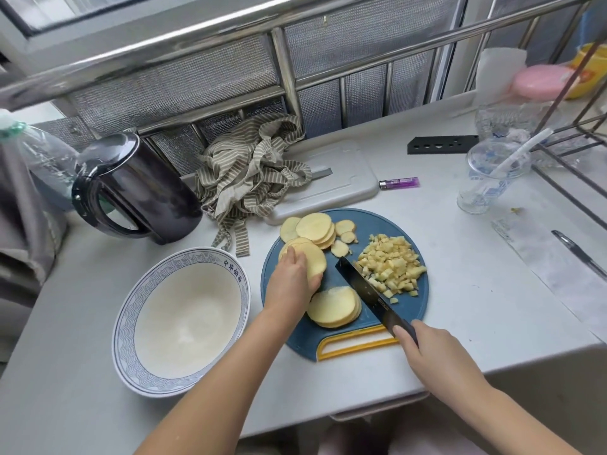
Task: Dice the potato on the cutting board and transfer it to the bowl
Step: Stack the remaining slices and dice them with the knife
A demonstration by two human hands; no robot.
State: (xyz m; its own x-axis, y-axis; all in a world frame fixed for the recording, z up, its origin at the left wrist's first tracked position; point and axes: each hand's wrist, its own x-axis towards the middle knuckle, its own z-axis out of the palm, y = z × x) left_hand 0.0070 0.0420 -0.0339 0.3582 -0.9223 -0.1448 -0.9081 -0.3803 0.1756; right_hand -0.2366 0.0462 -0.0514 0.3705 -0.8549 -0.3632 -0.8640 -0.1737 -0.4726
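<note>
Potato slices [333, 307] and dice [391, 264] lay on the cutting board [414, 310] between the hands.
The left hand [292, 284] gripped a stack [313, 257] of slices; the right hand [433, 353] clasped the knife [364, 284]; the bowl [126, 323] sat beside the left hand.

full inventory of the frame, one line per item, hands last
cutting board: 1, blue with yellow handle, counter centre
potato slices: several stacks, pale yellow, board's left half
diced potato: 1 pile, pale yellow, board's right side
knife: 1, black, between slices and dice
bowl: 1, white with blue rim, left of board
kettle: 1, black, far left
striped cloth: 1, beige, behind board
lighter: 1, purple, behind board
plastic cup: 1, clear, right
left hand: holds a slice stack
right hand: grips knife handle
</note>
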